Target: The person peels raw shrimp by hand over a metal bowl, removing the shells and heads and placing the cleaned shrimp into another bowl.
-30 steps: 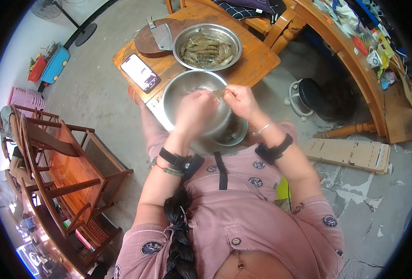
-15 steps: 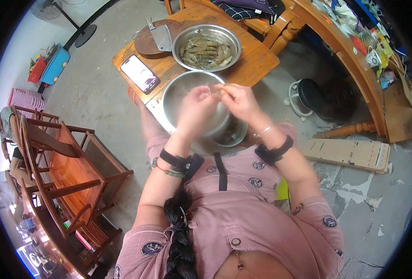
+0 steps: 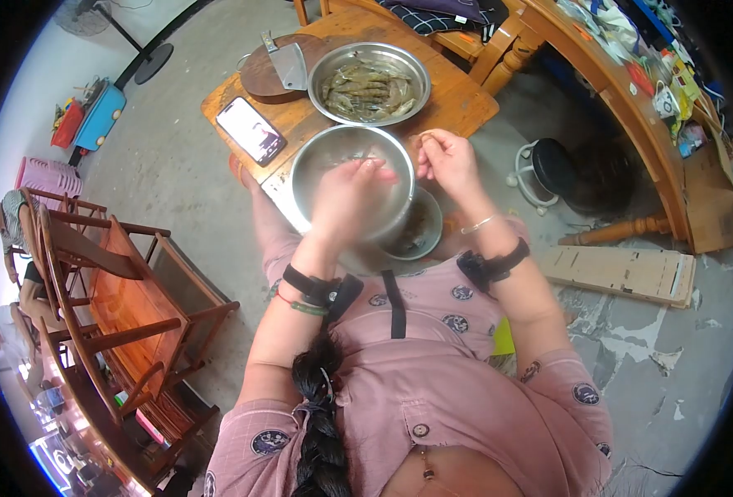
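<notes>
Over the deep metal bowl (image 3: 307,207), my left hand (image 3: 351,189) has its fingers curled closed, slightly blurred; what they hold is hidden. To its right, my right hand (image 3: 449,159) is pinched just outside the bowl's rim, with a small brownish bit at the fingertips too unclear to name. Behind them, a wide metal basin (image 3: 422,91) holds several raw, unpeeled shrimp (image 3: 366,89). Partly under the deep bowl's right side, a smaller bowl (image 3: 437,234) contains brownish scraps.
A phone (image 3: 251,131) lies lit on the wooden table (image 3: 457,103). Behind it, a cleaver (image 3: 288,66) rests on a round chopping board (image 3: 259,79). A black stool (image 3: 552,170) and flattened cardboard (image 3: 619,273) are at right; a wooden chair (image 3: 134,298) stands left, with people beyond.
My hands, together over the deep bowl before, have moved apart. The right has shifted right past the rim, and the left remains over the bowl, slightly lower.
</notes>
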{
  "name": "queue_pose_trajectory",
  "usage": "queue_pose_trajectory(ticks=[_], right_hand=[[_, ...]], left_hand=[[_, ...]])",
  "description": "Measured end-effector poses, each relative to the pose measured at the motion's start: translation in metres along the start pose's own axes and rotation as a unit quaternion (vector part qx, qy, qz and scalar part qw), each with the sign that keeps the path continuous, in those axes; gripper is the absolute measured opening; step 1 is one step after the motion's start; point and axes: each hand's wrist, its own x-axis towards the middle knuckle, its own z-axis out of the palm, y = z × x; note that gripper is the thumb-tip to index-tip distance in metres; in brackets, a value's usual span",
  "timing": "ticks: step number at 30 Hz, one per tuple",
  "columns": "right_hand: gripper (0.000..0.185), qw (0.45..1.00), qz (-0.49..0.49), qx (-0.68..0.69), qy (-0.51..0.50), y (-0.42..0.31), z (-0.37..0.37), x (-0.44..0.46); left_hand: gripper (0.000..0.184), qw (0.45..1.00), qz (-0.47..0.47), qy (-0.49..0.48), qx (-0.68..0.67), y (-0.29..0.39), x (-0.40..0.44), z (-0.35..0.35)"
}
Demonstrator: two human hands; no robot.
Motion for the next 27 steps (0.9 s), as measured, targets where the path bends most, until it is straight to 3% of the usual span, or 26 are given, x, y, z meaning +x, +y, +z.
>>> queue_pose_trajectory(ticks=[2, 3, 4, 5, 6, 7, 10, 12, 13, 15, 18, 27], right_hand=[[0.021, 0.997, -0.01, -0.081, 0.012, 0.003, -0.012, 0.0], [0.023, 0.962, -0.088, -0.258, 0.007, 0.008, -0.02, -0.002], [0.024, 0.89, -0.164, -0.425, 0.002, 0.006, -0.025, -0.004], [0.026, 0.878, -0.092, -0.469, -0.042, 0.003, -0.031, -0.009], [0.026, 0.878, -0.091, -0.469, -0.044, 0.008, -0.035, -0.015], [0.025, 0.874, -0.089, -0.472, -0.07, 0.017, -0.039, -0.02], [0.025, 0.858, -0.08, -0.494, -0.113, 0.043, -0.046, -0.032], [0.026, 0.846, -0.074, -0.512, -0.13, 0.046, -0.047, -0.037], [0.026, 0.834, -0.085, -0.528, -0.133, 0.044, -0.046, -0.039], [0.026, 0.823, -0.097, -0.544, -0.136, 0.038, -0.044, -0.037], [0.023, 0.853, -0.121, -0.496, -0.106, 0.025, -0.037, -0.027], [0.025, 0.811, -0.026, -0.561, -0.161, 0.018, -0.03, -0.023]], left_hand=[[0.021, 0.998, -0.007, -0.015, -0.053, 0.004, -0.004, 0.0], [0.021, 0.994, -0.013, -0.031, -0.105, 0.006, -0.005, 0.0], [0.021, 0.994, -0.012, -0.03, -0.106, -0.003, 0.0, -0.007], [0.021, 0.992, 0.107, -0.052, 0.038, -0.019, 0.009, -0.018], [0.021, 0.956, 0.221, -0.072, 0.18, -0.03, 0.016, -0.027], [0.021, 0.956, 0.22, -0.072, 0.18, -0.033, 0.018, -0.03], [0.021, 0.974, 0.169, -0.028, 0.15, -0.028, 0.015, -0.026], [0.021, 0.998, 0.024, -0.011, -0.055, -0.008, 0.003, -0.015], [0.021, 0.998, 0.025, -0.011, -0.055, -0.016, 0.009, -0.022], [0.02, 0.968, 0.167, -0.03, 0.185, -0.031, 0.021, -0.033], [0.019, 0.974, 0.133, -0.008, 0.184, -0.034, 0.021, -0.031], [0.017, 0.957, 0.169, 0.002, 0.234, -0.038, 0.022, -0.036]])
